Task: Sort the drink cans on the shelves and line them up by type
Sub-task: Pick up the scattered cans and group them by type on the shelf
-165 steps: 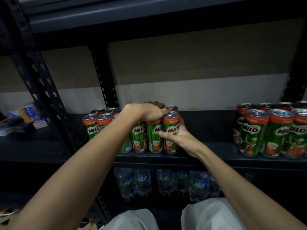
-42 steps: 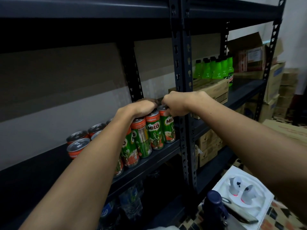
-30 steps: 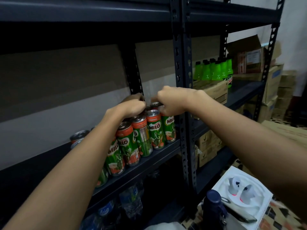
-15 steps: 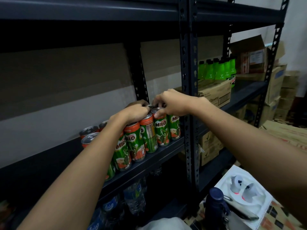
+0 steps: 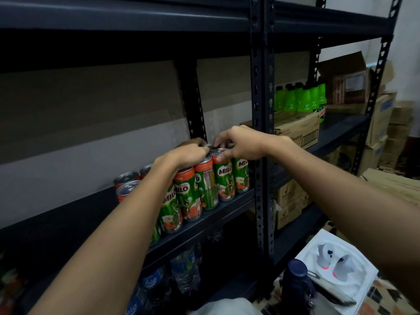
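**Both hands on the Milo cans at the shelf's right end**

Dark metal shelving (image 5: 261, 92) with perforated uprights fills the view, backed by a wall that is brownish above and pale below. Behind the right bay, stacked cardboard boxes (image 5: 381, 123) stand against a white wall. On the right bay's shelf sits a printed carton (image 5: 297, 130), and on top of it a row of bright green bottles (image 5: 300, 98).

On the middle shelf board (image 5: 218, 214) of the left bay, the Milo cans (image 5: 223, 178) stand upright in a tight block at the right end, close to the front upright. They are green with orange-red tops; the front row runs along the board's front edge, with more rows behind. Two silver lids (image 5: 127, 180) show at the block's left, past the left forearm.

Below, clear water bottles (image 5: 184, 269) with blue labels stand on the lower shelf. At lower right, a white tray (image 5: 354, 285) holds two white controllers, and a dark blue bottle (image 5: 295, 276) stands just beside it.

Left hand (image 5: 184, 153) lies knuckles-up over the can tops, fingers curled down onto them. Right hand (image 5: 241, 144) reaches in from the right, fingers bent over the tops of the rightmost cans, thumb against the rim of a front can. Exactly which cans each hand grips is hidden by the hands themselves.
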